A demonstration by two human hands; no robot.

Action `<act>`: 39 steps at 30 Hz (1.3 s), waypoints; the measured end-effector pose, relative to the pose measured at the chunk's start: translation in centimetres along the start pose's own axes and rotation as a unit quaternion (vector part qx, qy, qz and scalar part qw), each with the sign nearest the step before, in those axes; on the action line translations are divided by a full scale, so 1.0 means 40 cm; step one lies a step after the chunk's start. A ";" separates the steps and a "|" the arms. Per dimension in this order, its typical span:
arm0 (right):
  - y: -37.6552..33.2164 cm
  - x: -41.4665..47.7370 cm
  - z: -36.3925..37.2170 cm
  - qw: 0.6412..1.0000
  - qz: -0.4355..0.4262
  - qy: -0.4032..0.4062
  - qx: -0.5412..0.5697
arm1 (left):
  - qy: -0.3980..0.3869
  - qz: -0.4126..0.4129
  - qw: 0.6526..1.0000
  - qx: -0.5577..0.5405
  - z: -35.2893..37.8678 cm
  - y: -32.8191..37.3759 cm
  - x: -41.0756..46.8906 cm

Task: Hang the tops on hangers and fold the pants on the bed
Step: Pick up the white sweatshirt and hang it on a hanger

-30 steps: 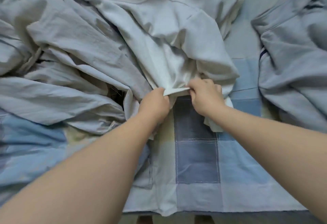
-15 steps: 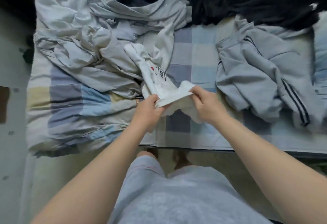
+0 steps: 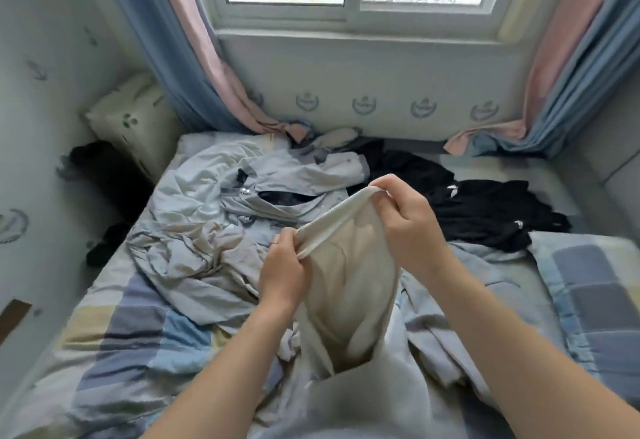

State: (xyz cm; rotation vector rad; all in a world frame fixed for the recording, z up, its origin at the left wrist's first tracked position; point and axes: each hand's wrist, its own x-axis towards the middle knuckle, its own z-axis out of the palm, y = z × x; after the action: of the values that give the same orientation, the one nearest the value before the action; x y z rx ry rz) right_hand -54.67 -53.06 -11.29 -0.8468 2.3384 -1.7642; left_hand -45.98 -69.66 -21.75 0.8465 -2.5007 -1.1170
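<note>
Head view: left hand [image 3: 284, 268] and right hand [image 3: 408, 220] pinch the hem of the white top [image 3: 349, 293]; I fear its tail snags on the grey pile [image 3: 194, 258]

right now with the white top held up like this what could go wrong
The left hand and right hand pinch only the edge of the white top, so it may slip free. Its lower end bunches beside the grey clothes and could drag them along. No hanger is in view, so one hand would likely have to let go to fetch one.
</note>
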 end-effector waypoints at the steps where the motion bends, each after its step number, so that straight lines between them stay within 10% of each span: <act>1: -0.020 0.016 -0.023 1.000 -0.013 0.011 0.001 | 0.018 -0.003 0.999 -0.037 -0.006 0.023 0.010; 11: 0.007 0.063 -0.176 0.989 0.102 -0.066 -0.082 | 0.028 0.151 0.963 -0.221 -0.134 0.322 0.089; 21: 0.227 -0.008 -0.197 0.915 0.273 0.046 -0.293 | 0.035 0.225 0.951 -0.209 -0.179 0.416 0.116; 34: 0.025 0.009 -0.155 0.980 0.197 0.019 0.018 | -0.148 -0.021 0.957 -0.250 -0.060 0.241 0.087; 39: -0.033 0.011 -0.160 0.956 0.248 0.067 0.144 | -0.090 0.090 0.963 -0.238 -0.047 0.245 -0.014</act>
State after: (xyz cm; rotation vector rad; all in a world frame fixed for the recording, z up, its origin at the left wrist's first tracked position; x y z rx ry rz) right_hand -57.04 -48.00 -7.88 -0.0854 2.0404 -1.8975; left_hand -48.56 -65.23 -13.19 0.3901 -2.2266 -1.6908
